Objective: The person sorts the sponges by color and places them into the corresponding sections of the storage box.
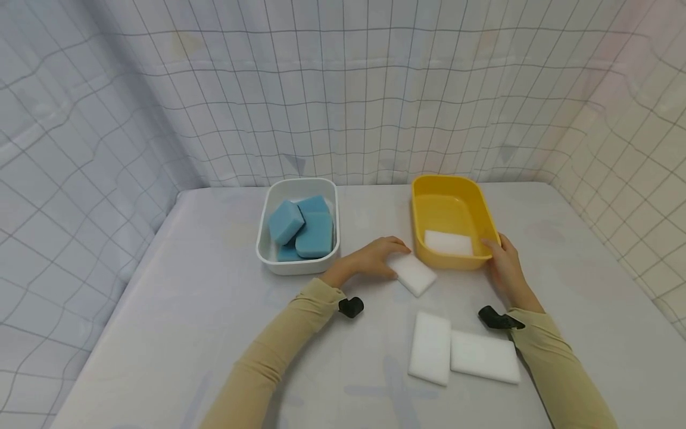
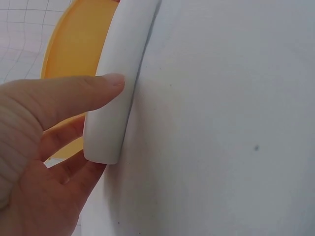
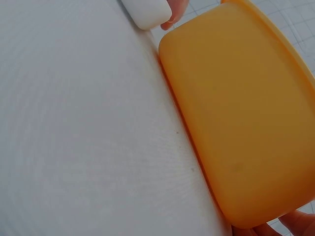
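My left hand (image 1: 375, 257) pinches a white sponge block (image 1: 414, 274) by its end, just left of the yellow container's near corner. In the left wrist view the thumb lies on one face of this sponge (image 2: 110, 113), with fingers behind it. At the near right corner of the yellow container (image 1: 436, 260), my right hand (image 1: 506, 268) grips the wall, thumb over the rim. One white sponge (image 1: 449, 242) lies inside that container, at its near end. The right wrist view shows the outer wall of the yellow container (image 3: 236, 113); only some right fingertips (image 3: 298, 222) show there.
Two more white sponges, one upright in view (image 1: 430, 347) and one sideways (image 1: 485, 356), lie on the table between the forearms. A white container (image 1: 297, 268) holding several blue sponges (image 1: 315, 233) stands at the back left. Gridded curtains (image 1: 343, 89) enclose the table's back and sides.
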Available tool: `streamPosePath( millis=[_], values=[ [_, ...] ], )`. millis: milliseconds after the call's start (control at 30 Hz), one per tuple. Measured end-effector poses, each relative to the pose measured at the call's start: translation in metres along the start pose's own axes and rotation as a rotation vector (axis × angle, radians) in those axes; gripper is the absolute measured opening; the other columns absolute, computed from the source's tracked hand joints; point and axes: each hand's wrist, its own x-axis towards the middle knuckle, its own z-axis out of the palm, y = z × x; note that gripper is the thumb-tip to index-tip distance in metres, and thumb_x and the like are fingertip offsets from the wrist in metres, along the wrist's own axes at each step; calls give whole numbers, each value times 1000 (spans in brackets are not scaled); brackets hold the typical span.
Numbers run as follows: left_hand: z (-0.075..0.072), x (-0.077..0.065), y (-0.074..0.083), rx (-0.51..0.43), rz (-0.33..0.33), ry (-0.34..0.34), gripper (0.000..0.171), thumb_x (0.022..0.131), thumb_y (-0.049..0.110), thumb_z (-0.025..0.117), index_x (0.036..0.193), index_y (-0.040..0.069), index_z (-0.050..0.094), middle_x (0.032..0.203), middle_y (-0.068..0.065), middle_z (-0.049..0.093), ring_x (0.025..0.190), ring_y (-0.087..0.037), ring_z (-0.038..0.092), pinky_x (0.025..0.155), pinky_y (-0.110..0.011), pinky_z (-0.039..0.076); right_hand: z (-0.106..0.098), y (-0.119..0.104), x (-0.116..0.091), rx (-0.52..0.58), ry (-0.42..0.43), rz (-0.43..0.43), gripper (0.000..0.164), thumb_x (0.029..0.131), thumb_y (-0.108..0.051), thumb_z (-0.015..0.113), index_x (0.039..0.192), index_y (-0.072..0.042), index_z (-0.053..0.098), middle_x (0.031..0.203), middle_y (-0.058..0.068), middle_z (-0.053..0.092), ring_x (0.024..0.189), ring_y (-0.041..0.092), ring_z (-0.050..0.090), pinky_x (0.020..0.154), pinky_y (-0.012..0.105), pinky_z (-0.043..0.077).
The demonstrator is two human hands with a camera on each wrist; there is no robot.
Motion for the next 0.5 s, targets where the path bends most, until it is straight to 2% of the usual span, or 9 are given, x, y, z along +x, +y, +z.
streamPosePath(
  millis=[167, 500],
  values=[
    [-1, -4, 0, -17, -17, 12, 57, 78, 8, 73, 131, 4, 52, 136, -15, 49, 129, -29, 43, 114, -38, 35, 0, 0, -1, 26, -1, -3, 56, 97, -23, 47, 143, 2, 26, 110, -15, 42, 98, -1, 44, 78, 1, 44],
    [-10, -10, 5, 9, 6, 42, 55, 78, 9, 73, 129, 1, 53, 133, -16, 51, 127, -28, 45, 113, -38, 37, 0, 1, -1, 32, -8, -17, 52, 97, -24, 47, 140, 1, 30, 110, -15, 43, 98, -1, 44, 78, 1, 45]
  ],
)
